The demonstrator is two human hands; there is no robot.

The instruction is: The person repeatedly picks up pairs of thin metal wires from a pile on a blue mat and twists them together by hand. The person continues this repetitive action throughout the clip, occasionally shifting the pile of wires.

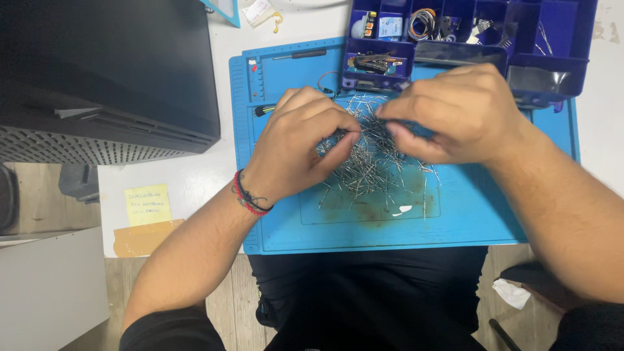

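A heap of thin metal pins lies on a blue work mat. My left hand rests on the left side of the heap, thumb and fingers pinched among the pins. A red and black bracelet is on that wrist. My right hand hovers over the right side of the heap, its fingertips closed on pins near the left hand's fingertips. The two hands almost touch above the pile.
A dark blue compartment box with wires and small parts stands at the mat's far edge. A large black device sits on the white table at left. A yellow sticky note and brown tape lie near the table's front edge.
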